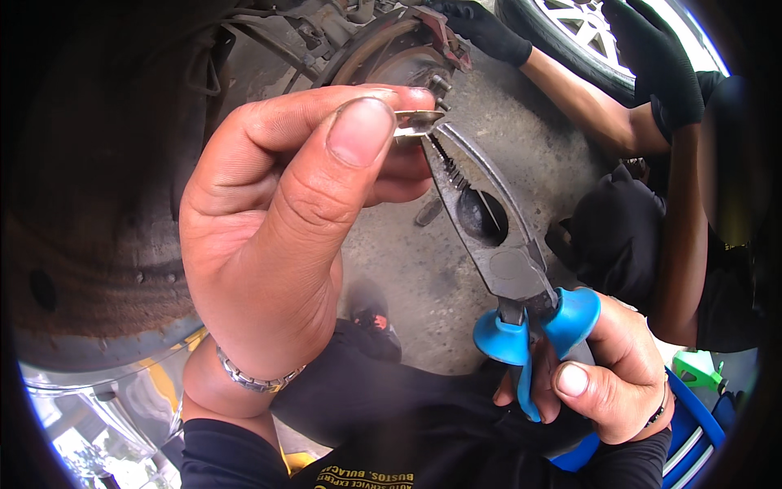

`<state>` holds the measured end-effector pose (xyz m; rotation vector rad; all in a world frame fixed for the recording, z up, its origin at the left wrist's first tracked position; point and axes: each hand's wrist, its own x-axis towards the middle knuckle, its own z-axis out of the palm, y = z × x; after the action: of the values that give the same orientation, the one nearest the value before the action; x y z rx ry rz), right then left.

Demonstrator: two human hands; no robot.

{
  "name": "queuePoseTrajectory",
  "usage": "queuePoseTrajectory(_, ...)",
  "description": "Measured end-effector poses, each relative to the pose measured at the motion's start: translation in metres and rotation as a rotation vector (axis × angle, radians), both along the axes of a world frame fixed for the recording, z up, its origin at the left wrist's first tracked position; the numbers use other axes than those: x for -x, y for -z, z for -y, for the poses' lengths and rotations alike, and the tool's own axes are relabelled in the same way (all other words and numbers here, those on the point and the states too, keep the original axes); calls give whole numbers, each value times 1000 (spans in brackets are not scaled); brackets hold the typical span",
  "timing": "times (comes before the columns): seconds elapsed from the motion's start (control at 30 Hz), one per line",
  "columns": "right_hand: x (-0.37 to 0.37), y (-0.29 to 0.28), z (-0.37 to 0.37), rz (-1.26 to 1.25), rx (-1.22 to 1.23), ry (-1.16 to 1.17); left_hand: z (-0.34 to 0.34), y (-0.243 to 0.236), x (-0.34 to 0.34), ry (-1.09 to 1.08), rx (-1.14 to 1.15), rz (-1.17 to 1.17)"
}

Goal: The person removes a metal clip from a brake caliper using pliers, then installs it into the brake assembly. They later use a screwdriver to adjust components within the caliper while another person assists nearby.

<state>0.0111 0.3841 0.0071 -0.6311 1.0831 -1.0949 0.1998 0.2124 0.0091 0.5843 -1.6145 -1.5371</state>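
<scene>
Closest to you, your left grip [273, 191] has its thumb and fingers brought almost together, only the width of the clip [414, 129] between them, and pinches that small metal part by its left side, raised above the floor [407, 301]. The clip looks light and springy, stiff for its size and perhaps slick on its shiny faces, so a fingertip hold on the flat sides should suit it better than one on its thin edge. The pliers [511, 265] meet its right end; you cannot tell from here whether their tips bite the metal or merely touch it. Expect the pliers to be the heavier, rigid piece, with bare steel that may slide under skin; the blue sleeves are the place to take hold, behind their flared guards. That is where your right grip [615, 375] is, wrapped round both handles, thumb along the near side, the handles a little apart. Farther off, past the clip, a brake hub [407, 65] sits at the top of the view, a co-worker's gloved hand [485, 33] beside it, and beyond them a wheel [562, 53].
</scene>
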Motion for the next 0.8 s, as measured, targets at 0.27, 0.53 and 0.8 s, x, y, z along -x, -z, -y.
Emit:
queuePoseTrajectory(0.27,-13,-19,2,-45,-83,113,2,5,1,0,271,100)
queuePoseTrajectory(0.53,-14,-17,-1,50,-81,102,3,8,-1,-19,381,96)
queuePoseTrajectory(0.8,-12,-9,-1,26,49,49,3,9,-4,-12,439,90)
